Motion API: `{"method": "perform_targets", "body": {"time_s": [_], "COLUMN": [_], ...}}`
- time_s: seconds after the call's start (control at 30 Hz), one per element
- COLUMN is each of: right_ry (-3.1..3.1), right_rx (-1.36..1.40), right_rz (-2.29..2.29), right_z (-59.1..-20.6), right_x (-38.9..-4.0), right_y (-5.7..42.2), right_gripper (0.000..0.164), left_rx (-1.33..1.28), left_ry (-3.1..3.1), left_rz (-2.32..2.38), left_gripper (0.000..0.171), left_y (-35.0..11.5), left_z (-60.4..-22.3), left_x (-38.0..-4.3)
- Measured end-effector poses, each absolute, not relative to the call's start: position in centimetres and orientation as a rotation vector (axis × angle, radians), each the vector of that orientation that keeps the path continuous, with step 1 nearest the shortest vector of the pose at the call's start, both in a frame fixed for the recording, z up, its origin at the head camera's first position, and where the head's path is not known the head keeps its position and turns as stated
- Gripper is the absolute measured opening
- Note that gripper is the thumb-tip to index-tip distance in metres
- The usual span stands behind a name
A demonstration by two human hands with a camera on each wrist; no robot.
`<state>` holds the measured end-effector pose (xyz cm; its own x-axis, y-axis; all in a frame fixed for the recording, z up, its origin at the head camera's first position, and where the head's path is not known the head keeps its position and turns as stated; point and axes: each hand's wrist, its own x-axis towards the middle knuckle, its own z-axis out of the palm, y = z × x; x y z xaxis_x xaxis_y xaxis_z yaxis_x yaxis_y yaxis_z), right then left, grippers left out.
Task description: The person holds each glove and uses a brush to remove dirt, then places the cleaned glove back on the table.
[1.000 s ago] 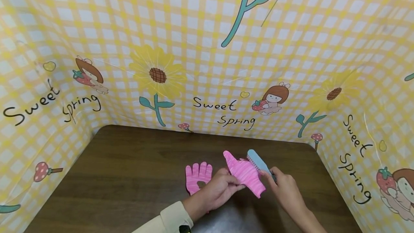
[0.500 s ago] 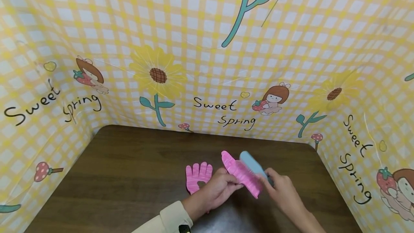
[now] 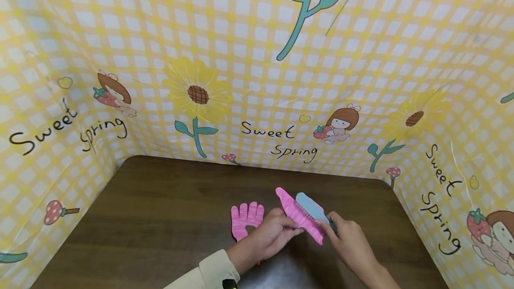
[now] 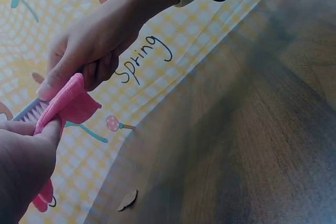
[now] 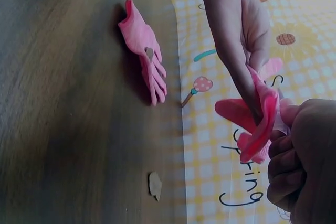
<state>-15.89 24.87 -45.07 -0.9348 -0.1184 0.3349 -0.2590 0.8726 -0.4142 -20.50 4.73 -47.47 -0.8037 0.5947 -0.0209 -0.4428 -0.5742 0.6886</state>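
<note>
Bristles to Knit: One Glove Up, One Glove Down

We start on the left, where the flat glove (image 3: 240, 222) lies palm-side showing on the dark surface (image 3: 160, 217), fingers pointing away, its lower part hidden by the left forearm (image 3: 242, 253). There's a grey-brown patch (image 3: 250, 228) on that palm; stuck on or loose, I can't tell. Parked there, it leaves both hands free for its partner.

Next along, the left hand (image 3: 273, 235), and it's a narrow grip, pinching the pink raised glove (image 3: 296, 213) between thumb and fingers. That pinch looks chosen to steady the soft fabric and hold it clear of the surface.

Into the middle, and the raised glove slants from upper left to lower right. Alongside its right edge is the blue brush (image 3: 311, 205), bristles turned to the knit and apparently touching it. Below, the wrist views catch a small scrap (image 4: 127, 200) on the surface, out of contact with either hand.

And on the right, the right hand (image 3: 349, 240), its grip wrapped around the brush handle, thumb stretched towards the bristle end, probably for control over angle and pressure.
</note>
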Motion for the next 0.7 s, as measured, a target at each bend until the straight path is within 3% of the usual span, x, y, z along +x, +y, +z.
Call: {"method": "perform_targets", "body": {"time_s": [0.7], "right_ry": [-2.685], "right_rx": [0.171], "right_rz": [0.636], "right_z": [-45.7], "right_x": [-16.9], "right_y": [26.1], "right_gripper": [0.024], "left_rx": [0.253], "left_ry": [0.947], "left_rz": [2.36], "left_gripper": [0.067], "left_y": [4.9], "left_z": [-47.6], "left_x": [-20.4]}}
